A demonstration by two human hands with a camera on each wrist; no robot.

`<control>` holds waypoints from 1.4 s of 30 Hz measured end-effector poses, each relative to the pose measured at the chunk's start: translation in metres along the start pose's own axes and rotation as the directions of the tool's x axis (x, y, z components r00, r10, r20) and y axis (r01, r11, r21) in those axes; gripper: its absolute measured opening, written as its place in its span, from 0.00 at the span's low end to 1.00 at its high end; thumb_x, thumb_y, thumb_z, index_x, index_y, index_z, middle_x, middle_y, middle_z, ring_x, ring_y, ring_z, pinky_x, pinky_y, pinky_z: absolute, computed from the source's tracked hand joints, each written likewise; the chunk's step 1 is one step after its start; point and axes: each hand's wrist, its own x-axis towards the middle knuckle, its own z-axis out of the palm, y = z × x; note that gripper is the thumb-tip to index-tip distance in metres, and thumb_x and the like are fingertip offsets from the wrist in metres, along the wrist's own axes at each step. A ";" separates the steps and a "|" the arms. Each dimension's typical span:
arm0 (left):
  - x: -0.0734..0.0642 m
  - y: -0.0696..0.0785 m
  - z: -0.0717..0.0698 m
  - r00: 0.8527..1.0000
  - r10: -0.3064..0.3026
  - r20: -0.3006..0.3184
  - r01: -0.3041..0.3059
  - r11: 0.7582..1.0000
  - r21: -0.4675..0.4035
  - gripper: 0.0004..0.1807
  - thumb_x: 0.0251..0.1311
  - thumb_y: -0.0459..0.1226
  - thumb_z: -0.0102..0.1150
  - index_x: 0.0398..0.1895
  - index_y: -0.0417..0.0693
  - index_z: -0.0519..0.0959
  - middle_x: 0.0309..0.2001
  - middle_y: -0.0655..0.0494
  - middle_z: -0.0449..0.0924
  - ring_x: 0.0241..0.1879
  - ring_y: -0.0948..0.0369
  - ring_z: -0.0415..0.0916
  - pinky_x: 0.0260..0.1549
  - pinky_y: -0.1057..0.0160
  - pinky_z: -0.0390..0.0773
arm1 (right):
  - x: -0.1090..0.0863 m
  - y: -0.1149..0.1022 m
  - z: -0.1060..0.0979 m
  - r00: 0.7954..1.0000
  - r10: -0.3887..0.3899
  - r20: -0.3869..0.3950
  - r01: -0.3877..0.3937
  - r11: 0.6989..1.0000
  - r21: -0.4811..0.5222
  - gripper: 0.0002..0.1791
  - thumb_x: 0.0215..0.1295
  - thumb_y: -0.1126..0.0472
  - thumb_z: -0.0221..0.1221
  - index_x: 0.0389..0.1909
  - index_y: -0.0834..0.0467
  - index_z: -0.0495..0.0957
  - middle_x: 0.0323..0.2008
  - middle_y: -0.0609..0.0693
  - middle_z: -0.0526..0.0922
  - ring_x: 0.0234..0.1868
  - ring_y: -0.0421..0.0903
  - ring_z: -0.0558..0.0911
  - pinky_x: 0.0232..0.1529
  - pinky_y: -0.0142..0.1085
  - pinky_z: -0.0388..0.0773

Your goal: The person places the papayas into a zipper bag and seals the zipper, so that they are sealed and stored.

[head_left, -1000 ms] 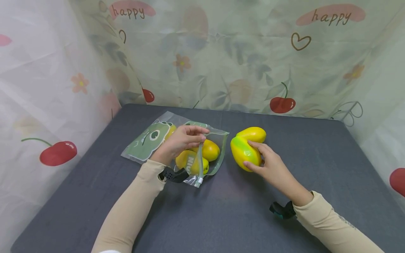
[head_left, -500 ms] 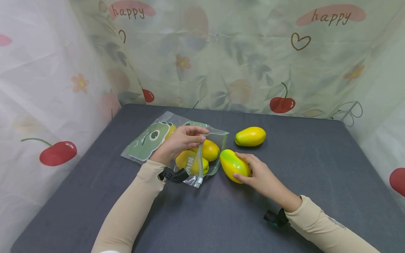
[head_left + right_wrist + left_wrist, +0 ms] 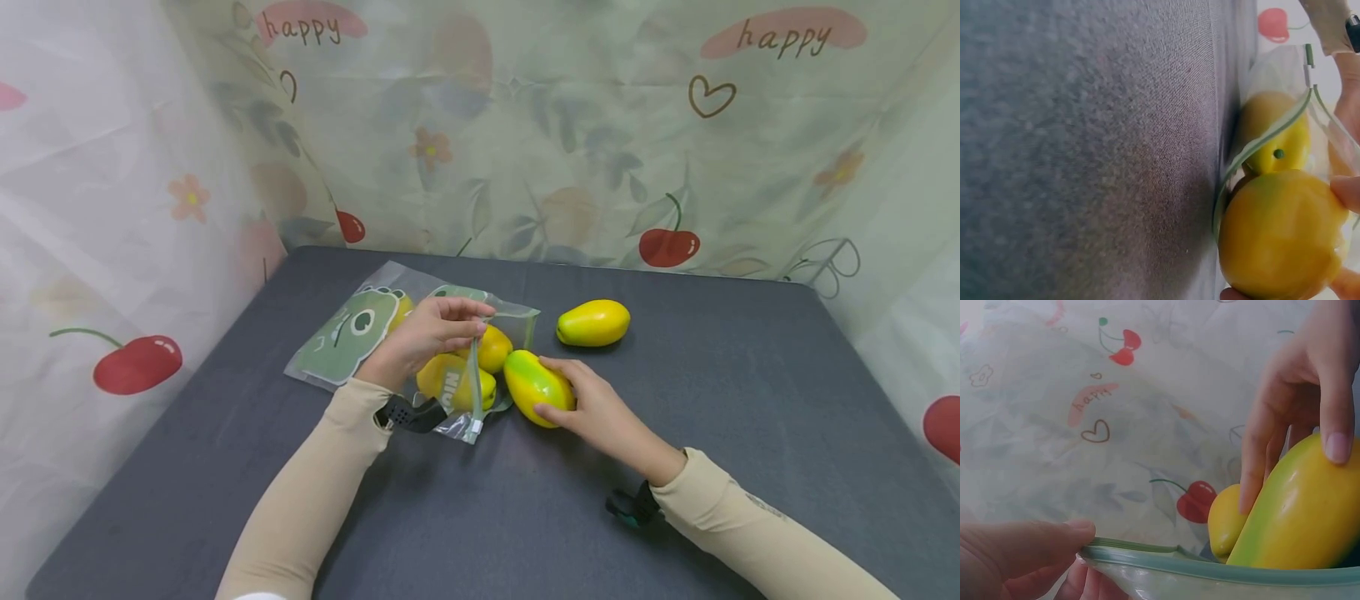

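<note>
My right hand (image 3: 600, 412), fingers grasping the yellow-green mango (image 3: 536, 390), is closing the gap to the zip bag (image 3: 341, 340), just right of my left hand's (image 3: 427, 335) pinching fingers, so I'm bringing that fruit to the open mouth.

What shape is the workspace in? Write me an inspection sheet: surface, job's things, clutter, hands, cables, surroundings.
Surface: dark grey table, looks flat.
Job's things: see-through zip bag with green cartoon print, mouth open, several yellow fruits inside; a green-and-yellow fruit at its mouth; a loose yellow fruit lying farther back on the table.
Clutter: nothing seen.
Hands: left hand pinches the bag's edge; right hand holds the green-and-yellow fruit.
Cables: none certain; thin looped lines by the far right corner look printed.
Surroundings: pale curtain behind and at both sides, printed with cherries, flowers and "happy".
</note>
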 end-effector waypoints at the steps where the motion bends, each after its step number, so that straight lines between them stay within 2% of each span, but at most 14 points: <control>1: 0.000 0.000 0.000 1.000 0.001 0.001 -0.001 1.000 -0.002 0.19 0.65 0.33 0.58 0.59 0.38 0.75 0.58 0.39 0.73 0.38 0.63 0.77 0.40 0.66 0.80 | 0.002 0.000 0.001 1.000 0.006 0.001 -0.006 1.000 -0.002 0.37 0.62 0.51 0.65 0.70 0.56 0.64 0.62 0.57 0.71 0.53 0.51 0.74 0.53 0.47 0.73; 10: 0.002 -0.001 0.000 1.000 0.005 0.000 -0.005 1.000 -0.012 0.20 0.65 0.33 0.58 0.59 0.36 0.75 0.57 0.38 0.74 0.38 0.64 0.77 0.39 0.68 0.80 | 0.020 -0.001 0.008 1.000 0.007 0.019 -0.007 1.000 -0.012 0.36 0.61 0.50 0.65 0.69 0.55 0.66 0.57 0.57 0.73 0.48 0.50 0.74 0.49 0.45 0.73; 16: 0.002 0.000 0.001 1.000 0.010 0.003 -0.010 1.000 -0.005 0.21 0.65 0.32 0.59 0.60 0.34 0.73 0.48 0.50 0.79 0.44 0.57 0.78 0.42 0.67 0.80 | 0.027 -0.003 0.011 1.000 -0.004 0.023 0.004 1.000 -0.008 0.36 0.61 0.50 0.65 0.68 0.54 0.66 0.62 0.55 0.73 0.52 0.50 0.75 0.52 0.46 0.73; 20: 0.002 0.000 0.001 1.000 0.015 0.002 -0.015 1.000 -0.005 0.21 0.64 0.32 0.59 0.60 0.33 0.74 0.43 0.56 0.80 0.44 0.56 0.78 0.42 0.67 0.80 | 0.032 -0.003 0.012 1.000 0.009 0.029 -0.010 1.000 0.004 0.36 0.61 0.49 0.66 0.68 0.53 0.66 0.62 0.53 0.73 0.52 0.49 0.76 0.51 0.46 0.74; 28: 0.002 -0.001 0.001 1.000 0.016 0.007 -0.016 1.000 -0.005 0.20 0.64 0.32 0.59 0.59 0.36 0.75 0.40 0.55 0.80 0.38 0.61 0.77 0.41 0.67 0.79 | 0.038 -0.002 0.013 0.999 0.033 0.042 -0.037 0.995 0.089 0.35 0.59 0.50 0.67 0.67 0.53 0.68 0.62 0.52 0.73 0.58 0.54 0.77 0.55 0.49 0.76; 35: 0.004 -0.002 0.000 1.000 0.000 -0.001 0.000 1.000 -0.001 0.20 0.64 0.32 0.59 0.59 0.36 0.75 0.42 0.57 0.80 0.40 0.62 0.78 0.42 0.68 0.80 | 0.040 -0.003 0.018 0.997 0.043 0.071 -0.055 0.984 0.167 0.36 0.58 0.54 0.69 0.67 0.55 0.67 0.60 0.57 0.69 0.58 0.56 0.77 0.53 0.45 0.79; 37: 0.004 -0.002 0.000 1.000 0.002 -0.001 -0.002 1.000 -0.004 0.20 0.64 0.32 0.59 0.59 0.36 0.75 0.41 0.56 0.80 0.38 0.63 0.78 0.41 0.69 0.80 | 0.040 -0.004 0.019 0.996 0.050 0.077 -0.064 0.982 0.180 0.37 0.58 0.55 0.69 0.67 0.56 0.67 0.59 0.58 0.69 0.58 0.56 0.77 0.53 0.44 0.79; 39: 0.004 -0.002 0.000 1.000 0.003 -0.001 -0.003 1.000 -0.010 0.20 0.64 0.32 0.59 0.59 0.36 0.75 0.45 0.49 0.79 0.37 0.63 0.78 0.41 0.70 0.80 | 0.041 -0.006 0.021 0.996 0.053 0.078 -0.066 0.982 0.179 0.36 0.58 0.55 0.69 0.66 0.57 0.67 0.60 0.59 0.69 0.58 0.56 0.78 0.53 0.44 0.79; 42: 0.004 -0.001 -0.001 1.000 0.009 -0.002 -0.009 1.000 -0.012 0.19 0.64 0.32 0.59 0.58 0.36 0.76 0.44 0.49 0.79 0.37 0.64 0.78 0.41 0.69 0.80 | 0.041 -0.009 0.021 0.995 0.064 0.077 -0.075 0.985 0.158 0.35 0.58 0.54 0.69 0.64 0.57 0.67 0.61 0.56 0.72 0.58 0.55 0.77 0.54 0.46 0.78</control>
